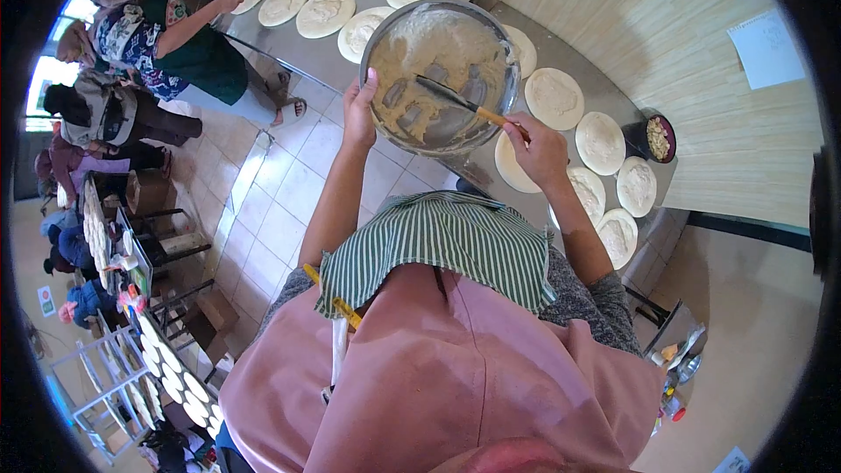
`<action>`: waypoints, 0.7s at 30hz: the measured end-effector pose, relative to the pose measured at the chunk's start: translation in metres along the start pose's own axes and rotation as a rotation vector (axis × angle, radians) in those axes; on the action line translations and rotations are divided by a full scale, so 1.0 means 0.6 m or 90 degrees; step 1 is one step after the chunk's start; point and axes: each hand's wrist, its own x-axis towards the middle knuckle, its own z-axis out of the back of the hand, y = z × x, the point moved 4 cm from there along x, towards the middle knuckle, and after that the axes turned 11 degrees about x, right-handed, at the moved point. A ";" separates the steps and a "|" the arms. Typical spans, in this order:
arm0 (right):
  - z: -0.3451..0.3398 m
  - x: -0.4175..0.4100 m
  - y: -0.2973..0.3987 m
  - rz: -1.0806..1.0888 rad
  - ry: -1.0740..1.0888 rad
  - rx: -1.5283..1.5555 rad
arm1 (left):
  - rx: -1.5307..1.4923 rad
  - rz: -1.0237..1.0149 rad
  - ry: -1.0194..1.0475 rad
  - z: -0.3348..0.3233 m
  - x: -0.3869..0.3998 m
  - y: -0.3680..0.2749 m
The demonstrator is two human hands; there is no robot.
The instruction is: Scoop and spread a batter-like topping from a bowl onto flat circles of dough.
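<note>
My left hand [360, 112] grips the rim of a large round metal bowl [439, 6], thumb over the edge. Tan paste [410, 56] coats the inside of the bowl, with smeared gaps where the metal shows. In my right hand [540, 150] is a spatula [489, 115] with a wooden handle and a dark blade, which reaches into the bowl over the paste. The bowl is tilted towards me and partly covers the metal table [483, 174]. Flat dough rounds [554, 98] topped with a pale spread lie on both sides of it. One round [514, 157] sits beside my right hand.
A dark cup of nut-like pieces [658, 138] stands near the table's right end, by the wall. A person [190, 46] works over dough rounds [282, 4] at the far left end. More people stand behind, near a rack [108, 387] and a side table of rounds [174, 368].
</note>
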 end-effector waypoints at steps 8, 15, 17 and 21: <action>-0.120 -0.078 -0.086 -0.186 0.125 0.186 | 0.053 -0.108 -0.005 -0.058 0.014 -0.001; -0.104 -0.105 -0.065 -0.453 0.311 0.727 | 0.038 0.066 -0.091 -0.022 0.039 0.058; -0.062 -0.103 -0.062 -0.439 0.235 0.726 | -0.016 0.061 -0.104 -0.021 0.030 0.057; 0.036 -0.091 -0.112 -0.357 -0.019 0.559 | -0.010 0.033 -0.127 0.016 0.019 0.065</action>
